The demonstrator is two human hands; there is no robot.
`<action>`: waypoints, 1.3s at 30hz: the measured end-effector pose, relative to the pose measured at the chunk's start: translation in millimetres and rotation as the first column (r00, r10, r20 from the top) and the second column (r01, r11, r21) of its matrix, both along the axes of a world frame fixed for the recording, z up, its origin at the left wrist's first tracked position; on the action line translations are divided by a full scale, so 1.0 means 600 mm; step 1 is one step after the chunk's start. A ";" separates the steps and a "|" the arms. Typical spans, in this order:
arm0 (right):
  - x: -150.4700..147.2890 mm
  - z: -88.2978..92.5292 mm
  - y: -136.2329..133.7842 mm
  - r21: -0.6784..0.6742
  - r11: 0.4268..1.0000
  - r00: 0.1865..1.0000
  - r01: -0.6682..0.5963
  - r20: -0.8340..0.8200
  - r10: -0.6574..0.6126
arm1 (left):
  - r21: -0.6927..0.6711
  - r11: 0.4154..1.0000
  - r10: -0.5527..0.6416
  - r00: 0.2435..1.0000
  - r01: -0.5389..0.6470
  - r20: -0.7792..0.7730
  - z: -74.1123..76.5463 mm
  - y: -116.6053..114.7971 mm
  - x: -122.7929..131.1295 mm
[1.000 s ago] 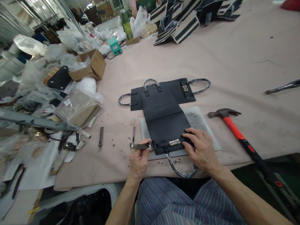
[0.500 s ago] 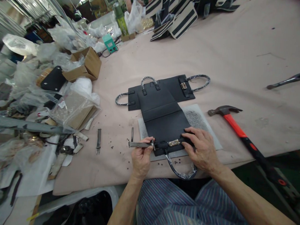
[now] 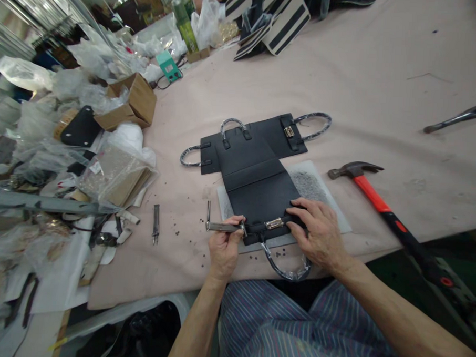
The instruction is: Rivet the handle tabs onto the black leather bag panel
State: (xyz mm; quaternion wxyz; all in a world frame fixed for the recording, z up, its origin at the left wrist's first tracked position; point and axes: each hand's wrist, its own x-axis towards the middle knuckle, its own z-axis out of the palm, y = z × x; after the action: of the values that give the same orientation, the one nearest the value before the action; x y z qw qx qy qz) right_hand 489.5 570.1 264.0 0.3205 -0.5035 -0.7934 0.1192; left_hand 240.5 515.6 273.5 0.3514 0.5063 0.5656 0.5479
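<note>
table (image 3: 367,105) bears carton (image 3: 144,100) holding plastic (image 3: 117,100), left fingers (image 3: 234,239) pinching metal tool (image 3: 222,227), right fingers (image 3: 305,213) parted on black panel (image 3: 263,193)

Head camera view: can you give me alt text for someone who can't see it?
A person's left hand holds a metal tool at the near left corner of a black panel, while the right hand rests on it beside a shiny clasp. A hammer lies to the right on the table.

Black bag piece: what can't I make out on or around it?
All in the head view:
- Part of the black bag piece: hidden by the right hand.
- Dark specks: too small to identify.
- Dark tool, far end: cut off by the right edge.
</note>
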 end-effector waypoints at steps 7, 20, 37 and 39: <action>-0.001 0.000 -0.001 0.006 1.000 1.000 -0.002 0.014 0.002 | -0.027 0.998 -0.061 0.998 0.061 -0.017 0.003 0.010 -0.013; -0.001 0.005 -0.001 -0.004 1.000 1.000 0.002 -0.004 -0.002 | 0.044 0.998 -0.033 0.984 0.042 -0.174 0.002 0.002 -0.002; -0.001 0.009 -0.002 0.009 1.000 1.000 -0.005 0.001 0.005 | 0.314 0.944 0.083 0.847 0.103 -0.525 0.000 0.005 0.017; -0.001 0.009 -0.001 0.010 1.000 1.000 -0.003 -0.001 0.003 | 0.325 0.939 0.085 0.840 0.113 -0.536 -0.001 0.005 0.020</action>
State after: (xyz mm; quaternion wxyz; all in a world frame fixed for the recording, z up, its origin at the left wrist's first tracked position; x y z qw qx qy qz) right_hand 489.0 569.4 269.2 0.3232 -0.5006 -0.7947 0.1159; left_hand 252.2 518.5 273.2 0.0874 0.6979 0.5334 0.4699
